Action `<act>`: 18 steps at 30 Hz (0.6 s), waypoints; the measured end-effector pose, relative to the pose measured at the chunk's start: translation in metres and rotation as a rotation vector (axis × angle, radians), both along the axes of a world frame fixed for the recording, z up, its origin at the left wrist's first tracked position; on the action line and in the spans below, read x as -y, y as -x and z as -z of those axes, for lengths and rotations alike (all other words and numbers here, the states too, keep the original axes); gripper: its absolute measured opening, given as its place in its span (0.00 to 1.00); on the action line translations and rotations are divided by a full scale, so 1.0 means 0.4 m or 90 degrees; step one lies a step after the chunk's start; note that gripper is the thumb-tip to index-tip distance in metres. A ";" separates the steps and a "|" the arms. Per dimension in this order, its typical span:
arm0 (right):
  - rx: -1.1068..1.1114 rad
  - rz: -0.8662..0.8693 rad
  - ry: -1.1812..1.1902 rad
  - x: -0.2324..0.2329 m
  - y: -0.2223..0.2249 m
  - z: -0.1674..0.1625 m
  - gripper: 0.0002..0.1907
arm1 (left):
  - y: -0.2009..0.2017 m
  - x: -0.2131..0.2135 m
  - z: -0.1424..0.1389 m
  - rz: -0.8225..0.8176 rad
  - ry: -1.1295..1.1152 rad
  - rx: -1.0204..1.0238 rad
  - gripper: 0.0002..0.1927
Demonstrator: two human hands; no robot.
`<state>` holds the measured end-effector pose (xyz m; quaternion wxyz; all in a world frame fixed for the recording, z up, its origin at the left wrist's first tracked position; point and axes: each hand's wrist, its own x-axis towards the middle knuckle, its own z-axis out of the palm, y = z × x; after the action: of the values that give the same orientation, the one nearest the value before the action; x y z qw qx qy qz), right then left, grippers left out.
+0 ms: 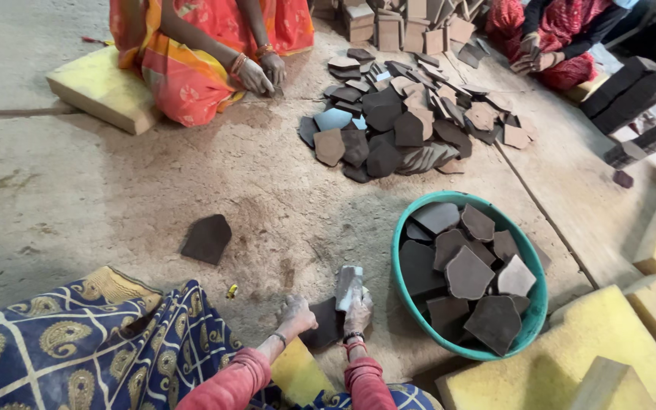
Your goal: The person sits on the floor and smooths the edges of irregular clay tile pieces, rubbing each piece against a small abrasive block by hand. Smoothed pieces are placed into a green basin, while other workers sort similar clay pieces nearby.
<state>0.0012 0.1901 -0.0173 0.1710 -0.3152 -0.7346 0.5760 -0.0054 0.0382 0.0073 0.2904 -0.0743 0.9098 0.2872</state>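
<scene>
Hands busy on a dark slab down on the floor

left hand (295, 313) has its grip pressed flat on the dark slab (326, 325), fingers apart, while the right hand (357, 310) is clamped round a grey block (348, 286) held upright just above it. Teal basin (534, 304) of dark pieces sits right beside, bigger pile (411, 114) further off near two other people

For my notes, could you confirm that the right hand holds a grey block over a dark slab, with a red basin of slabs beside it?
Not quite: the head view shows the basin is teal, not red. The right hand does hold a grey block over a dark slab.
</scene>
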 end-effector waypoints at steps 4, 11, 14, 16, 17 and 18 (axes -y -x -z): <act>0.049 0.004 -0.037 -0.001 0.000 -0.005 0.17 | 0.015 0.031 0.003 -0.013 -0.084 -0.002 0.40; -0.138 -0.059 0.140 -0.022 0.008 -0.005 0.13 | 0.008 0.055 0.028 0.172 -0.198 0.003 0.31; -0.101 -0.037 0.262 -0.037 0.029 -0.013 0.11 | 0.002 0.062 0.030 0.125 -0.290 0.022 0.21; -0.152 -0.027 0.273 -0.050 0.047 -0.025 0.10 | -0.005 0.078 0.024 -0.001 -0.602 0.025 0.20; -0.175 -0.019 0.259 -0.058 0.057 -0.033 0.10 | -0.007 0.085 0.019 -0.066 -0.755 0.028 0.20; -0.192 -0.010 0.196 -0.067 0.065 -0.038 0.10 | -0.007 0.090 0.016 -0.191 -0.752 0.101 0.23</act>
<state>-0.0249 0.2167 -0.0022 0.2247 -0.2422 -0.6065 0.7232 -0.0027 0.0021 0.0010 0.3056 -0.0493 0.5518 0.7744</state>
